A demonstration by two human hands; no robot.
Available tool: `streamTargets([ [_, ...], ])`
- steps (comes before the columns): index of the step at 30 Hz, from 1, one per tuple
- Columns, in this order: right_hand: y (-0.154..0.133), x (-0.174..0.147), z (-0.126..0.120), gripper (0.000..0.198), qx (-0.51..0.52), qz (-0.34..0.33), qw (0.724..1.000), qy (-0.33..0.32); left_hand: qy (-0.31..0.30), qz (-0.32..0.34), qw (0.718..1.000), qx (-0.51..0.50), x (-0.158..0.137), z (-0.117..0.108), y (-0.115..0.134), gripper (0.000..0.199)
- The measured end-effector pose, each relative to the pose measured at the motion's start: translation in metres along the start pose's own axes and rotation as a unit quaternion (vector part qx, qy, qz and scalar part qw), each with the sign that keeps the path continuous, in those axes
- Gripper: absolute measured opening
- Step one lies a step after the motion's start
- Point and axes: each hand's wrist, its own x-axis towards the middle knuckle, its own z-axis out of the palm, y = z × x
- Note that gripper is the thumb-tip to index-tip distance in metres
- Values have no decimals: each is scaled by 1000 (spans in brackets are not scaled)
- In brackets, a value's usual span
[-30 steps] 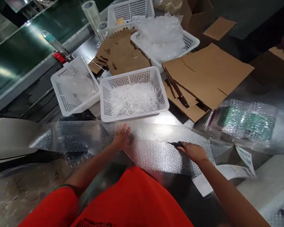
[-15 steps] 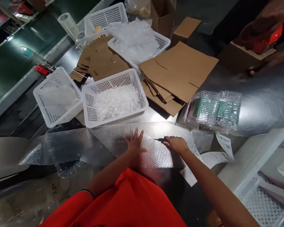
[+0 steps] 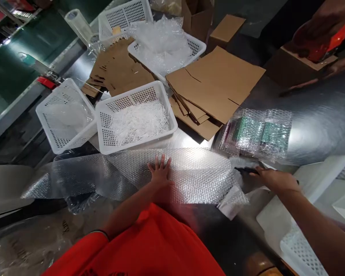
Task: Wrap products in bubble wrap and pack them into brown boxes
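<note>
A long sheet of clear bubble wrap [image 3: 201, 182] lies flat along the near side of the metal table. My left hand [image 3: 160, 171] presses on it with spread fingers. Past the sheet's right end, my right hand [image 3: 277, 180] is closed round a slim black knife [image 3: 247, 170], whose thin tip points left near the sheet's edge. A pale piece of paper [image 3: 231, 203] shows beneath the sheet's lower right corner. Just beyond the right end, several bubble-wrapped packs [image 3: 255, 132] with green showing through lie side by side.
White baskets stand at the back: one holds shredded paper [image 3: 140, 120], another crumpled clear plastic [image 3: 163, 46]. Flat cardboard [image 3: 215, 88] lies beside them. At upper right, another person's hands hold a red tape dispenser [image 3: 329, 44] on a box. A white crate [image 3: 319, 184] stands at right.
My right hand has moved right with the knife, from over the bubble wrap to past its right end. My left hand stays spread on the sheet.
</note>
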Motion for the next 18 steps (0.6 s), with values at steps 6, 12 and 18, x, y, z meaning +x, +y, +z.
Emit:
streamTargets([
  [6, -3, -11, -14, 44, -18, 36, 999, 19, -4, -12, 1000, 27, -6, -5, -9, 120],
  [12, -48, -52, 6, 49, 121, 112, 982, 95, 102, 46, 993, 30, -21, -5, -15, 106],
  [18, -160, -97, 85, 48, 499, 37, 861, 87, 200, -71, 977, -4, -51, 7, -75, 55],
])
